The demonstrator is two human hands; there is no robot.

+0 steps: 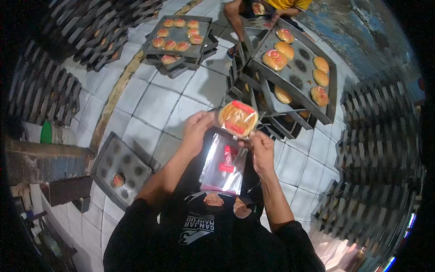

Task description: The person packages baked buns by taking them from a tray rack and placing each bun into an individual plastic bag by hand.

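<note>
A round golden bun [238,119] sits inside a clear plastic bag with red print, held up above my lap. My left hand [198,130] grips the wrapped bun at its left edge, with the fingers closed. At the lower right, my right hand [261,150] pinches the bag's edge between thumb and fingers. Below them, a stack of flat clear plastic bags [224,165] with a red printed label lies on my lap. Just beyond the right hand stands a pile of metal trays, the top tray [297,81] bearing several buns.
Another tray [176,38] of buns tops a stack at the back left. A tray [122,172] with one wrapped bun lies on the tiled floor at left. A person in a yellow top [285,4] sits beyond, holding a bun. Stacked trays [371,149] line both sides.
</note>
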